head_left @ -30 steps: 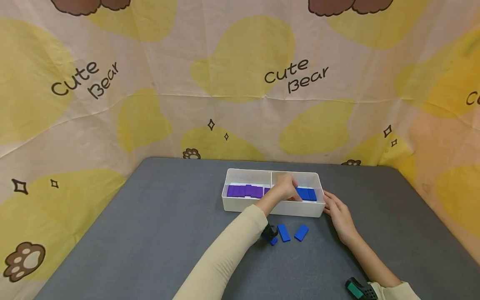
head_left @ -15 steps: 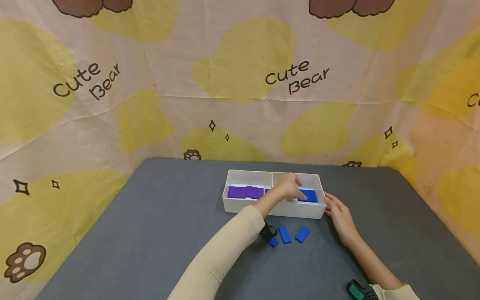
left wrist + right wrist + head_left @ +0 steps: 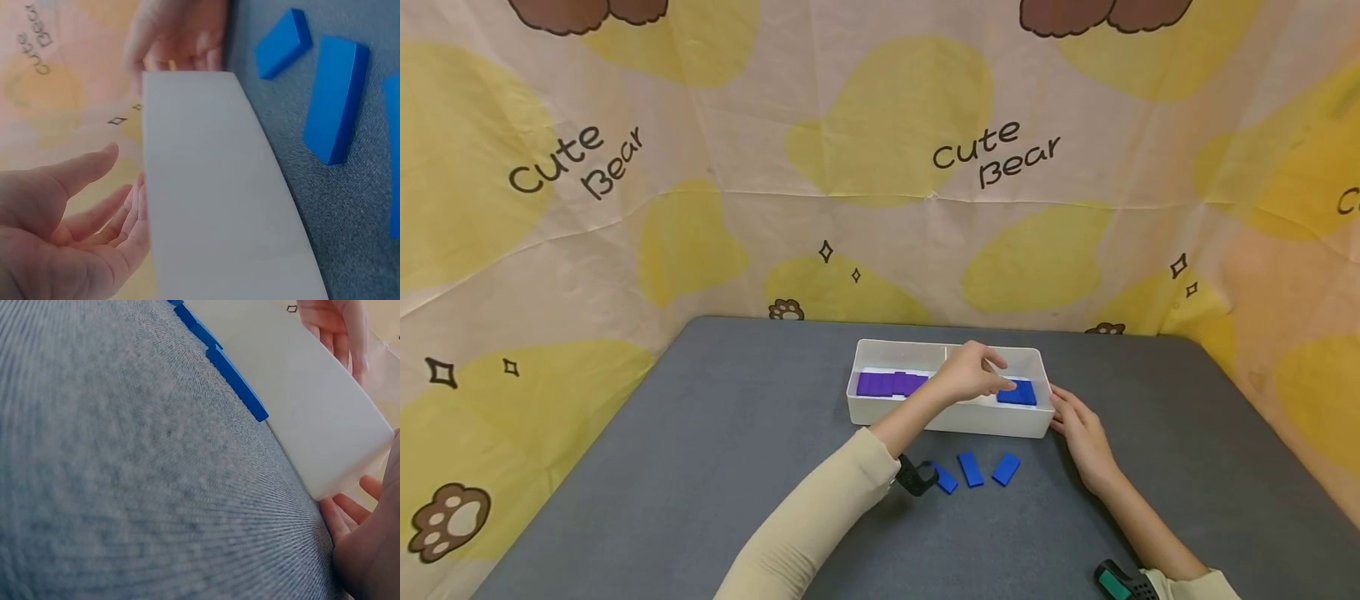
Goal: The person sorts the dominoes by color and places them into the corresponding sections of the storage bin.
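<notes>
My left hand (image 3: 973, 372) hovers over the right compartment of a white divided box (image 3: 977, 418). Thumb and fingers are spread apart with nothing visible between them in the left wrist view; the box wall hides some fingertips. Blue blocks (image 3: 1017, 393) lie side by side in that compartment, right beside the left fingers. Purple blocks (image 3: 887, 384) fill a row in the left compartment. At the box's right end, my right hand (image 3: 1081, 433) rests its extended fingers against the outer wall, as the right wrist view also shows.
In front of the box lie three loose blue blocks: a left one (image 3: 945, 478), a middle one (image 3: 971, 469) and a right one (image 3: 1006, 469). All are on a grey table (image 3: 737, 467). Behind the table hangs a printed cloth (image 3: 880, 167).
My left hand has lifted a little and its forearm has shifted left, uncovering more of the left loose block. My right hand stays at the box's end.
</notes>
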Motion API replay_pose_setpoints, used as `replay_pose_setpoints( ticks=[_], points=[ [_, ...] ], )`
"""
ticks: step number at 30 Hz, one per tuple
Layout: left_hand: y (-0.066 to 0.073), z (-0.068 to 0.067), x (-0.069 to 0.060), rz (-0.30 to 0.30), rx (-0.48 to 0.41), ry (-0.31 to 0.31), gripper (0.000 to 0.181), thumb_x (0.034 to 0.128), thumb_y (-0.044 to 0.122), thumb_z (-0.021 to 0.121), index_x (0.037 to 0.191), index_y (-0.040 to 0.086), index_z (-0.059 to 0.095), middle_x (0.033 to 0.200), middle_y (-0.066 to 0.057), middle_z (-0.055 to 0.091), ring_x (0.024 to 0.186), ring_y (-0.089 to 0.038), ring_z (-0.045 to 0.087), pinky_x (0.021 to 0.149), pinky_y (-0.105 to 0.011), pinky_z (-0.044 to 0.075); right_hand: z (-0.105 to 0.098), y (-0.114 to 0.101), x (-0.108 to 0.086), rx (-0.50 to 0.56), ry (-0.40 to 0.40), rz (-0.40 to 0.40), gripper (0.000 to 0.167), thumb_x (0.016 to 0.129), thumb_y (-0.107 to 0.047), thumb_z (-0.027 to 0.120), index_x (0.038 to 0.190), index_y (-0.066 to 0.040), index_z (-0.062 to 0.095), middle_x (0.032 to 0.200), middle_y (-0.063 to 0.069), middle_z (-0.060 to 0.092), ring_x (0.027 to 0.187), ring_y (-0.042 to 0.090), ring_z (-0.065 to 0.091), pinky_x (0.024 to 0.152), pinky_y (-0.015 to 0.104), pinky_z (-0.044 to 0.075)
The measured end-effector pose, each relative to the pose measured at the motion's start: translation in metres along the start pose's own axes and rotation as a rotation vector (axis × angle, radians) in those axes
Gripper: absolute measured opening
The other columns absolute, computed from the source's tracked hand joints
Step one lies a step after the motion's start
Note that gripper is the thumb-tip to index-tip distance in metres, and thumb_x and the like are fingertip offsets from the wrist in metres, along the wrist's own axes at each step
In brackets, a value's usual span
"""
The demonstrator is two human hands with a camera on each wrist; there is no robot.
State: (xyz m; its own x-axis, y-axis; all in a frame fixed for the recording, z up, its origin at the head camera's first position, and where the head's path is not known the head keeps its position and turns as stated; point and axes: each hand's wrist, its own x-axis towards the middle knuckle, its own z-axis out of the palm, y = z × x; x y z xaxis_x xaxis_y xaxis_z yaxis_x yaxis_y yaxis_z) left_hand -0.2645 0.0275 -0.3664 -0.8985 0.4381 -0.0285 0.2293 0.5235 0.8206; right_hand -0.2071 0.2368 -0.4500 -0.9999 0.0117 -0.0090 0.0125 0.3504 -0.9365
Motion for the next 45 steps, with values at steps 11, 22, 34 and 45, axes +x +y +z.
replay_pose_setpoints(
  ticks=[11, 22, 34, 45],
  points=[
    [-0.003, -0.011, -0.037, 0.144, -0.106, 0.069, 0.032, 0.0926, 0.009, 0.08, 0.121, -0.005, 0.075, 0.099, -0.017, 0.079, 0.075, -0.009, 0.069, 0.062, -0.017, 0.05, -0.002, 0.002, 0.0, 0.015, 0.002, -0.001, 0.061, 0.116, -0.035, 0.032, 0.162, 0.005, 0.033, 0.162, 0.031, 0.04, 0.099, -0.019, 0.052, 0.087, 0.003, 0.044],
    [-0.021, -0.012, -0.057, 0.206, -0.109, 0.07, 0.03, 0.0929, 0.008, 0.08, 0.12, -0.003, 0.075, 0.101, -0.018, 0.078, 0.083, -0.011, 0.071, 0.071, -0.015, 0.053, -0.003, 0.001, 0.0, 0.023, 0.001, 0.011, 0.061, 0.116, -0.036, 0.032, 0.162, 0.005, 0.033, 0.162, 0.031, 0.039, 0.098, -0.019, 0.051, 0.087, 0.003, 0.044],
    [-0.045, -0.015, -0.074, 0.236, -0.098, -0.12, 0.029, 0.0923, 0.007, 0.081, 0.119, -0.003, 0.076, 0.1, -0.013, 0.078, 0.083, 0.0, 0.068, 0.081, -0.016, 0.057, -0.002, 0.002, 0.0, 0.036, 0.003, -0.026, 0.061, 0.116, -0.034, 0.032, 0.161, 0.008, 0.033, 0.161, 0.033, 0.039, 0.098, -0.02, 0.052, 0.087, 0.003, 0.045],
    [-0.066, -0.02, -0.077, 0.209, -0.137, -0.318, 0.024, 0.0911, -0.003, 0.079, 0.113, -0.01, 0.074, 0.097, -0.017, 0.077, 0.082, 0.002, 0.068, 0.082, -0.016, 0.057, 0.0, 0.003, 0.0, 0.025, -0.001, -0.039, 0.06, 0.117, -0.033, 0.031, 0.161, 0.008, 0.033, 0.161, 0.032, 0.04, 0.099, -0.02, 0.052, 0.087, 0.003, 0.044]
  ],
)
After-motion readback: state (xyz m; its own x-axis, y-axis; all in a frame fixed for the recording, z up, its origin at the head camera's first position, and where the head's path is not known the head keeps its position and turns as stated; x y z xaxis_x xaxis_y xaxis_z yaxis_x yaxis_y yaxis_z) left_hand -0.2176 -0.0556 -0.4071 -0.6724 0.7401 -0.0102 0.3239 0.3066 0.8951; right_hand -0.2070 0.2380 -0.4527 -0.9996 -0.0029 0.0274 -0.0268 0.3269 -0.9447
